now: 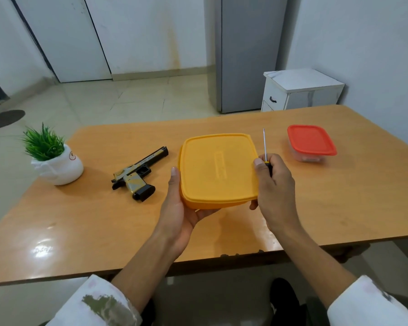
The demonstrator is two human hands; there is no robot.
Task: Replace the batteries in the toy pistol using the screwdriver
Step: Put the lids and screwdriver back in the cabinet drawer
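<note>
A yellow lidded box (218, 167) is held just above the wooden table (80, 227) between both hands. My left hand (178, 203) cups its left side and underside, thumb along the edge. My right hand (275, 184) presses the box's right side while gripping a screwdriver (265, 147), whose metal shaft points up and away. The toy pistol (139, 171), tan and black, lies on its side to the left of the box, barrel pointing away to the right.
A small clear container with a red lid (310, 142) stands at the right back of the table. A potted green plant in a white pot (54, 158) sits at the left. Beyond the table are a white cabinet (299, 90) and a grey fridge.
</note>
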